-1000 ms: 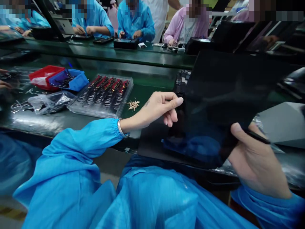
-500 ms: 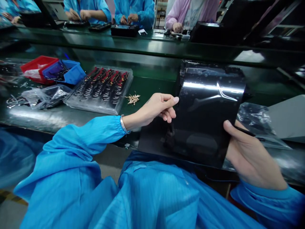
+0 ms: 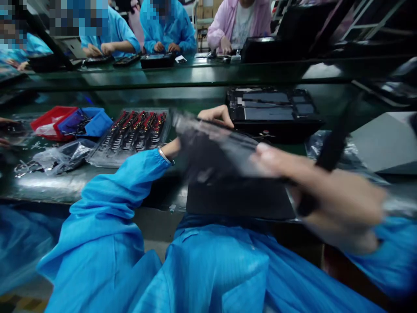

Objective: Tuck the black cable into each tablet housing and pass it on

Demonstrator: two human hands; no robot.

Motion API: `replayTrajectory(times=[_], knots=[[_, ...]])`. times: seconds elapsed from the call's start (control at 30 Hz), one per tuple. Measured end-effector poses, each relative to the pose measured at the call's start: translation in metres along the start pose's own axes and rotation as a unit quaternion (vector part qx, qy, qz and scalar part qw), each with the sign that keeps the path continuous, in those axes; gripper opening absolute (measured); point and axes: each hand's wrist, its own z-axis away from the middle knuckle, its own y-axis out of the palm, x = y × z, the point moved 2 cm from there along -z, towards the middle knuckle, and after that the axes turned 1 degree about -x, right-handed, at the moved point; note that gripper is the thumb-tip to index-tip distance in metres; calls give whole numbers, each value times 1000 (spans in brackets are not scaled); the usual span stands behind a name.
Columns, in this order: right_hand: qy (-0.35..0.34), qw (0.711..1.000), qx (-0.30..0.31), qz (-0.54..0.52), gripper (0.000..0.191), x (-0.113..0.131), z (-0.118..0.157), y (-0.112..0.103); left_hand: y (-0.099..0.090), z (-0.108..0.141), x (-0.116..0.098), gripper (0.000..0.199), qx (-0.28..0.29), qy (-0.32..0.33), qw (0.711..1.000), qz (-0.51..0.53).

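My right hand (image 3: 332,195), blurred by motion, is closed on a dark sheet with clear film (image 3: 221,152), tilted over the bench, and also has a black stick-like tool (image 3: 332,148) in it. Behind the sheet is my left hand (image 3: 216,115), its fingers bent near the front left corner of an open black device (image 3: 273,111); the sheet covers part of this hand, so I cannot tell what it touches. Below the sheet a flat black mat (image 3: 237,200) lies at the bench's front edge.
To the left stand a red bin (image 3: 54,121), a blue bin (image 3: 97,124), a plastic bag (image 3: 61,158) and a clear tray of red-and-black parts (image 3: 133,132). A grey-white box (image 3: 387,141) is at right. People work across the bench.
The dark glossy sheet has come off the device and swung left and toward me, blurred, with my right hand raised. The device's inside now shows. My left hand is now partly behind the sheet.
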Motion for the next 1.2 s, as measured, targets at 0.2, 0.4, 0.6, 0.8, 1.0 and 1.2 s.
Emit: replayTrajectory(times=[0.2, 0.4, 0.6, 0.8, 1.0, 1.2], knots=[[-289, 938, 119, 147, 58, -8, 52, 28, -25, 12, 52, 54, 85, -18, 977, -196], [-287, 922, 138, 221, 42, -11, 75, 35, -64, 75, 45, 38, 22, -55, 916, -396], [-272, 928, 169, 192, 39, -13, 82, 49, -46, 127, 53, 58, 10, -121, 889, -442], [-253, 948, 142, 130, 52, -27, 87, 63, -12, 147, 27, 100, -19, -221, 973, -69], [-285, 952, 93, 65, 68, -30, 69, 62, -56, 160, -27, 99, -272, -220, 936, -33], [-221, 971, 27, 85, 70, -64, 47, 30, -181, 82, -63, 60, -386, -96, 911, -106]])
